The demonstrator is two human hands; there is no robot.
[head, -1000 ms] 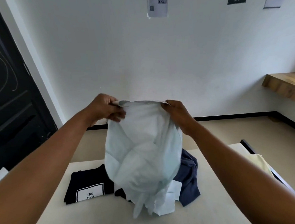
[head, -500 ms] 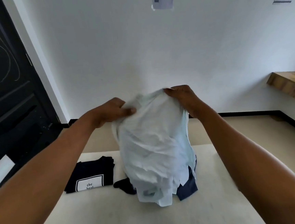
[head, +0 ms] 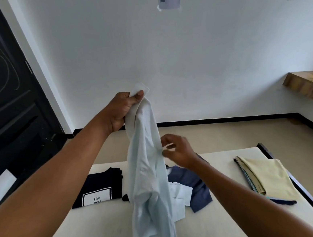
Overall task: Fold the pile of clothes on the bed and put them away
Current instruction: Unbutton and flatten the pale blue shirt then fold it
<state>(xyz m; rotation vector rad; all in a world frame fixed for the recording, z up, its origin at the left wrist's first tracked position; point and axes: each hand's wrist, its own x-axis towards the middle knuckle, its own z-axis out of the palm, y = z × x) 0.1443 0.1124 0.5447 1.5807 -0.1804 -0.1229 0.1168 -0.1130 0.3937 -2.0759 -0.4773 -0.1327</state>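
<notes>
Above the bed (head: pixel 97 229), the left hand (head: pixel 121 110) grips the pale blue shirt (head: pixel 147 175) by its top so it hangs straight, while the right hand (head: pixel 179 150) pinches its side edge (probably seeking a seam to spread it).

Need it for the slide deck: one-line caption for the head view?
Left hand holds a pale blue shirt up over the bed while the right hand pinches its edge.

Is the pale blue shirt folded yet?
Unfolded: the shirt hangs bunched from the left hand over the bed.
</notes>
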